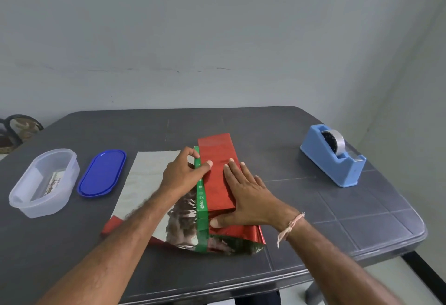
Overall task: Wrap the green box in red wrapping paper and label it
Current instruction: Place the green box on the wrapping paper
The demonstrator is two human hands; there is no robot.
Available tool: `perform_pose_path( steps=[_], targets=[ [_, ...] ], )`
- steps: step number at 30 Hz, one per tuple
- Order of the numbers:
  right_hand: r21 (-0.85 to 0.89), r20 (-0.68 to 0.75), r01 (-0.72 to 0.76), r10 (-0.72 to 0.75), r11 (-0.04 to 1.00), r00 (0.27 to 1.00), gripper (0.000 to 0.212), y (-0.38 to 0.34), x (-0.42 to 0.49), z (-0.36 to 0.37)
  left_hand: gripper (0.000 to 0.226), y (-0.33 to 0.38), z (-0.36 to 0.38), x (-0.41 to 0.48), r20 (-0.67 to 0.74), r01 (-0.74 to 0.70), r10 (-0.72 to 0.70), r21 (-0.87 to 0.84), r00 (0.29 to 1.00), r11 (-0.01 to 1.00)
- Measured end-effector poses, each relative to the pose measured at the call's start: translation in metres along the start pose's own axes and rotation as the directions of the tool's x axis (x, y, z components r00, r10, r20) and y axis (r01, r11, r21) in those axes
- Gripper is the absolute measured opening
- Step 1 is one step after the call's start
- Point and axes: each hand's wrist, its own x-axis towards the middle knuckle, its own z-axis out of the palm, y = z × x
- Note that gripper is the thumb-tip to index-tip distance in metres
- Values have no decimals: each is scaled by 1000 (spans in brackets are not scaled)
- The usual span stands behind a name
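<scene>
Where the loose near end of the red wrapping paper (218, 159) crumples open toward the front of a dark grey table (313, 208), a person's right hand (248, 196) lies flat on the paper folded over the top of the green box (200, 192), with its fingers straight and spread and its thumb at the box's near end. Just beyond and to the left, the left hand (185, 172) grips the box's uncovered left edge, thumb on the red paper and fingers curled down the side. The two hands are close but not touching. The box lies lengthwise at the table's middle, with only a green strip showing along its left. The rest of the sheet spreads to the left, silver side up. Farther left sit a blue lid (102, 173) and a clear plastic tub (43, 184), whose contents are too unclear to name. Well apart at far right stands a blue tape dispenser (335, 157), before a pale wall.
</scene>
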Motion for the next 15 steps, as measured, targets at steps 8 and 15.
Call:
perform_pose_path(
  steps=[8,15],
  targets=[
    [286,66,-22,3,958,998,118,-3,-4,-15,37,-10,5,-11,-23,-74,75,25,997,997],
    [137,-34,-57,62,989,998,83,-4,-1,-1,34,-9,6,-10,12,-94,94,7,995,996]
  ],
)
